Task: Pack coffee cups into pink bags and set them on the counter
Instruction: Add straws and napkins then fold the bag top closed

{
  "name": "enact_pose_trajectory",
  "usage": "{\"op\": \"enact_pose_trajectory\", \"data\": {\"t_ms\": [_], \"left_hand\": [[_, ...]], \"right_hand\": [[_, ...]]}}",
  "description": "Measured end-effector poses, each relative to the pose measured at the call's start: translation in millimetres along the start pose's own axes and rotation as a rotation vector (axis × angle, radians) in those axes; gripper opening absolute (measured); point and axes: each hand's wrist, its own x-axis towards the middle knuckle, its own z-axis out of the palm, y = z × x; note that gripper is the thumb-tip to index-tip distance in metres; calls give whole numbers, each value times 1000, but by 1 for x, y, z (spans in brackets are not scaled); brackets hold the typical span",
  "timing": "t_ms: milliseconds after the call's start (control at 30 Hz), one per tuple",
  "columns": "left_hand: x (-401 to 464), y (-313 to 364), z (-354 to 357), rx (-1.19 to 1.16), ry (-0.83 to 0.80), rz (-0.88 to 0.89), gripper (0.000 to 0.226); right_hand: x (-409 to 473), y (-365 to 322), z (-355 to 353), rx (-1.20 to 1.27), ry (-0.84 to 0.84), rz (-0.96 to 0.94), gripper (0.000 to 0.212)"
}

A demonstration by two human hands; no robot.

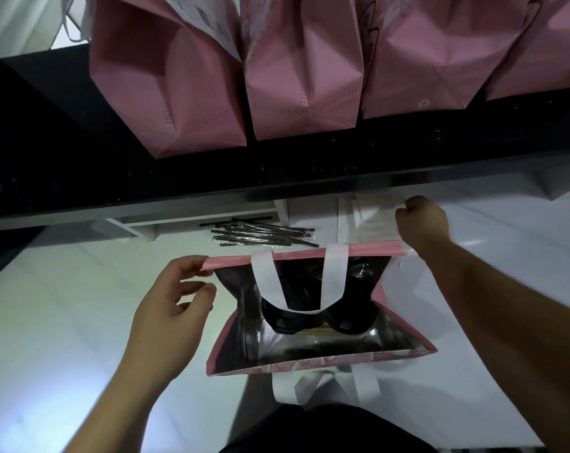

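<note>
Open pink bag [313, 362] standing on white worktop [64, 322], just in front of the body, mouth spread wide. Non-woven pink outside, shiny dark foil lining inside, two white strap handles: far handle [334, 273] flopped down into the mouth, near one [365, 385] hanging outside toward the body. Two coffee cups [285, 320] w/ black lids side by side at the bottom, partly covered by the far strap; cup bodies not visible, only lids. Left hand [169, 308] at the bag's far-left top corner, fingers loosely spread, fingertips touching or pinching the pink rim, hard to tell which. Right hand [422, 223] closed into a fist at the far-right corner of the rim, gripping the edge. Bundle of wrapped black straws [260, 235] lying on worktop beyond the bag, apart from it. Above, black counter [277, 165] w/ four filled pink bags [303, 76] in a row, tops cut off by frame edge. Printed slip [205, 24] on the leftmost one, text blurred, unreadable. Faint line pattern on near rim of open bag, no legible brand. White paper sheet [378, 217] behind right hand, print too faint to read.
</note>
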Motion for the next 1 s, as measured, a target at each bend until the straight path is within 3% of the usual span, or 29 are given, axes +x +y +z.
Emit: {"op": "enact_pose_trajectory", "data": {"t_ms": [167,233,400,567,633,867,1000], "left_hand": [[-6,9,-2,-50,-12,107,50],[-6,10,0,-89,-20,124,42],[-4,7,5,-32,-17,119,29],[-2,5,4,-33,18,103,26],[-2,6,4,-36,12,103,28],[-3,10,4,-30,8,92,31],[-5,12,4,-14,-2,82,31]], "right_hand": [[-12,18,-18,148,80,16,22],[-19,24,-24,182,107,11,32],[-30,34,-33,290,139,46,30],[-34,29,-37,163,221,-10,25],[-30,21,-35,29,227,-52,36],[-18,-20,0,-274,-7,-201,49],[-17,-20,22,-315,-139,-285,28]]}}
